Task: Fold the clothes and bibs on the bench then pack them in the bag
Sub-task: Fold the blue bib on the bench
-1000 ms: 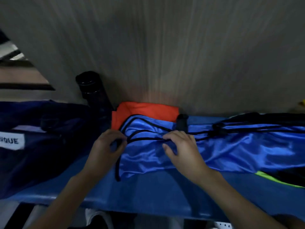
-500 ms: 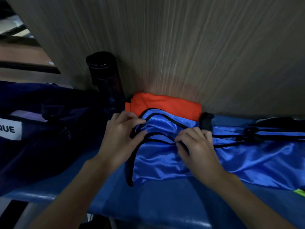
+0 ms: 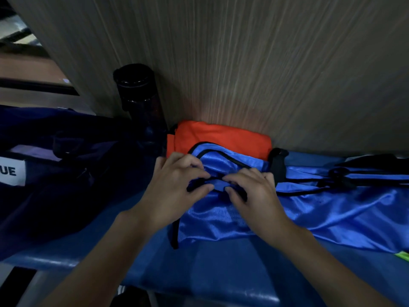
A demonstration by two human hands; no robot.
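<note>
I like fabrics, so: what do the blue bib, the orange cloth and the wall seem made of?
The blue bib looks like glossy, satin-like synthetic: bright highlights run along its creases. The orange cloth seems a duller, matte fabric, showing no sheen. The wall looks like wood or wood-grain laminate, with fine vertical streaks; which, I cannot tell.

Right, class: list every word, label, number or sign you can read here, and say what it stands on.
"UE": dark letters on the white label on the navy bag; the picture's left edge cuts off the word's start.
No text shows on the blue bib, orange cloth or black bottle.
</note>
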